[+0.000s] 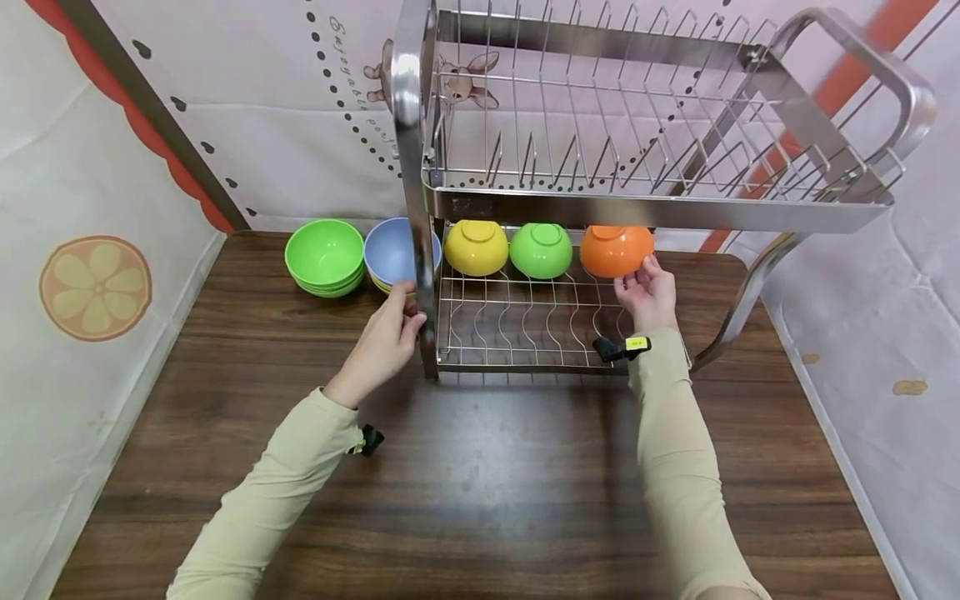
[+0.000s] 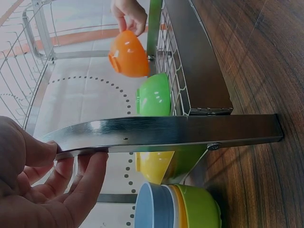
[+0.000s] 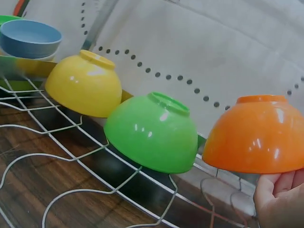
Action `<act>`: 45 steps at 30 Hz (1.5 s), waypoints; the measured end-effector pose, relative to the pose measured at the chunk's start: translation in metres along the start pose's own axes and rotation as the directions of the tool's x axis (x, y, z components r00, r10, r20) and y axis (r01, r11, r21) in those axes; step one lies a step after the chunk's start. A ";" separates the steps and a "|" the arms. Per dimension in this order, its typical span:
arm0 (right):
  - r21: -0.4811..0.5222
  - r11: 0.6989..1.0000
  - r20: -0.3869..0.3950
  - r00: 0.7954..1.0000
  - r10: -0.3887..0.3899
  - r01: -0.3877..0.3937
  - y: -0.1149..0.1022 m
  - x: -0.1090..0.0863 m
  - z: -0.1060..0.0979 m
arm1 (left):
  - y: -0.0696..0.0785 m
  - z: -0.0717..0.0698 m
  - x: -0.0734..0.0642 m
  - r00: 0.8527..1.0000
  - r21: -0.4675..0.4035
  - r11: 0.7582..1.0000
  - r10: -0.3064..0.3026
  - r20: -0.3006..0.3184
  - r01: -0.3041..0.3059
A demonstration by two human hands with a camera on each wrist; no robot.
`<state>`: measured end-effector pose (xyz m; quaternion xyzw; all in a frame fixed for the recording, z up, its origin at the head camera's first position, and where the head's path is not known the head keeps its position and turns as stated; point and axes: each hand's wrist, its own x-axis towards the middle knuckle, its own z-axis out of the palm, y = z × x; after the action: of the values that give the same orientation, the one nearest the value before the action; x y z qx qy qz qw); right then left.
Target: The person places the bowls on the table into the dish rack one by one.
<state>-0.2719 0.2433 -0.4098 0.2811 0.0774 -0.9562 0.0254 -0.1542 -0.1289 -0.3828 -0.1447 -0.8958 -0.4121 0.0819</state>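
Note:
An upside-down orange bowl (image 1: pixel 617 250) is pinched at its rim by my right hand (image 1: pixel 649 293), over the right end of the rack's lower shelf. In the right wrist view the thumb and fingers are under the rim of the orange bowl (image 3: pixel 259 135). To its left, a green bowl (image 1: pixel 542 252) and a yellow bowl (image 1: pixel 477 248) sit upside down on that shelf. My left hand (image 1: pixel 381 340) grips the front left post (image 1: pixel 424 292) of the metal dish rack; the left wrist view shows thumb and fingers on either side of the post (image 2: pixel 142 135).
Left of the rack stand a stack of green bowls (image 1: pixel 324 254) and a stack topped by a blue bowl (image 1: pixel 392 250). The rack's upper wire tier (image 1: pixel 585 125) overhangs the lower shelf (image 1: pixel 517 325). A dark wooden table (image 1: pixel 480 500) lies beneath, with patterned cloth (image 1: pixel 247 67) behind.

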 end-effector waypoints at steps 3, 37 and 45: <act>0.026 1.000 -0.036 0.999 0.007 -0.006 0.001 0.008 -0.002 | 0.001 -0.001 0.000 1.000 0.001 1.000 -0.003 0.000 0.003; 0.115 0.992 -0.213 0.974 0.077 -0.053 -0.003 0.038 -0.008 | -0.001 0.000 0.001 0.999 0.005 0.999 0.040 0.001 -0.040; 0.040 0.996 -0.245 0.966 0.083 -0.075 -0.003 0.037 0.004 | -0.002 -0.001 0.001 0.999 0.006 0.999 0.040 0.007 -0.040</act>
<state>-0.3051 0.2452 -0.4264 0.4007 0.0542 -0.9133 0.0494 -0.1556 -0.1305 -0.3837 -0.1637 -0.8943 -0.4072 0.0875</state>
